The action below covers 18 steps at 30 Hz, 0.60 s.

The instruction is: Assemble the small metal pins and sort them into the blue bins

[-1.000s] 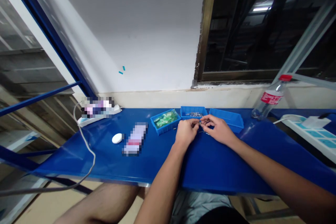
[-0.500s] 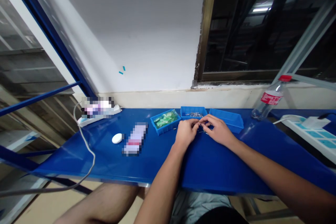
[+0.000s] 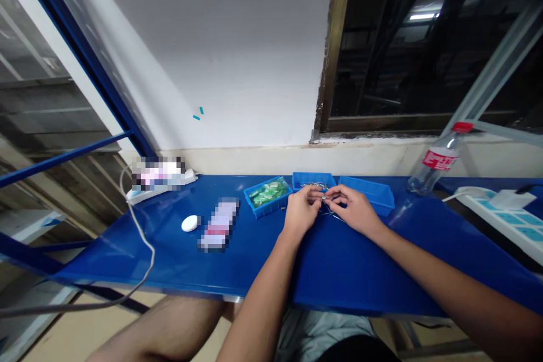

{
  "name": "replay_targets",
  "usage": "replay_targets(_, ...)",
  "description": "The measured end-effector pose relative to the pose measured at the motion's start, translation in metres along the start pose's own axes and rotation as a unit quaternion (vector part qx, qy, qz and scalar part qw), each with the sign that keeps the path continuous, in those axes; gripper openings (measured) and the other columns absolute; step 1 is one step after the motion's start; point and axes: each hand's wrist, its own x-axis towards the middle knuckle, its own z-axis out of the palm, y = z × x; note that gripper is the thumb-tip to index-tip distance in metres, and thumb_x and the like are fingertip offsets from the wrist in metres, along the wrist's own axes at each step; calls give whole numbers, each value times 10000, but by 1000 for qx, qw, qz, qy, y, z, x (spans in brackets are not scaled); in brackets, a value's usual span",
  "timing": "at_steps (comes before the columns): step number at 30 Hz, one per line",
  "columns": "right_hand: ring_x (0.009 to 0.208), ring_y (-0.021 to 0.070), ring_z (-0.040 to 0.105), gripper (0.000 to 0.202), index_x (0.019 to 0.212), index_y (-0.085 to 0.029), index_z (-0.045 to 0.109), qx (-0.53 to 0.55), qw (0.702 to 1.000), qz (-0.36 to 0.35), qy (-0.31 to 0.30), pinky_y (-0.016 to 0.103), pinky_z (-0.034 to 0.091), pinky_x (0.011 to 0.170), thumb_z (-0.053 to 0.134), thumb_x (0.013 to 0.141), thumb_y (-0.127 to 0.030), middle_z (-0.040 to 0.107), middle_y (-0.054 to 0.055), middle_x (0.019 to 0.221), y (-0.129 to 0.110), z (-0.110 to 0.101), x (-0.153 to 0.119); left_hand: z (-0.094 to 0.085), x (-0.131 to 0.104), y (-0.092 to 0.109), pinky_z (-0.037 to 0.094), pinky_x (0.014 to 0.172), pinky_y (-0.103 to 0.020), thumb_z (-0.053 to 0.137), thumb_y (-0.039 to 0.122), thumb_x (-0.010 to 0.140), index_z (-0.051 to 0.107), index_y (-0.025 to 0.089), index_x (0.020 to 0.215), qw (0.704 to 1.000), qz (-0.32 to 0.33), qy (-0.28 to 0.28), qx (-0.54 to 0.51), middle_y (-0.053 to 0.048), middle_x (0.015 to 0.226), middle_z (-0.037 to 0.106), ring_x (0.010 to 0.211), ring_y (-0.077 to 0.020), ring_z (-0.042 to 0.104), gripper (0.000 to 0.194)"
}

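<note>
Narrow grips are pinching a small piece (image 3: 324, 198) between the fingertips of the left hand (image 3: 302, 212) and right hand (image 3: 354, 209).

Both forearms are reaching forward over the blue counter (image 3: 254, 271), the hands nearly meeting with fingers curling inward; the piece is looking pale and tiny, its shape too small to tell, and is sitting right at the fingertips, near the blue tray (image 3: 313, 177) of metal parts.

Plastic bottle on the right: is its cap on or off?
On: the red cap sits over the mouth of the plastic bottle.
</note>
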Motion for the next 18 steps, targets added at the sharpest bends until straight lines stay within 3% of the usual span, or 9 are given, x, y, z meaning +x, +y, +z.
replay_targets(5, 653, 155, 640, 220, 1081, -216, 676, -51, 998, -27, 5, 297, 554, 609, 684, 916, -362, 717, 56, 937, -1, -2, 0, 1, 1, -4, 642, 840, -293, 641, 10, 857, 681, 153, 1158, 1000, 1, 7, -16, -84, 992, 808, 913, -180, 790, 335)
replay_targets(8, 652, 161, 603, 205, 1103, -217, 678, -124, 990, -63, 20, 301, 517, 595, 639, 915, -288, 686, 47, 905, -7, -5, 1, -1, -1, -1, 628, 875, -304, 637, 71, 895, 695, 170, 1157, 998, 21, -6, 63, -70, 1002, 806, 913, -180, 780, 285)
replay_targets(13, 835, 236, 650, 156, 1015, -227, 695, -254, 955, -107, 112, 388, 541, 822, 576, 915, -219, 696, 76, 963, -3, -23, 8, -3, -6, 4, 532, 1084, -400, 649, 286, 962, 759, 193, 1146, 951, 108, -120, 265, -94, 1179, 783, 1149, -254, 709, 234)
replay_targets(18, 873, 297, 618, 114, 877, -233, 701, -387, 913, -88, 95, 436, 480, 836, 592, 909, -240, 735, 83, 864, 17, -38, 10, 2, -10, 3, 433, 1181, -443, 679, 445, 950, 743, 222, 1274, 913, 162, -210, 311, -96, 1363, 714, 1347, -282, 594, 398)
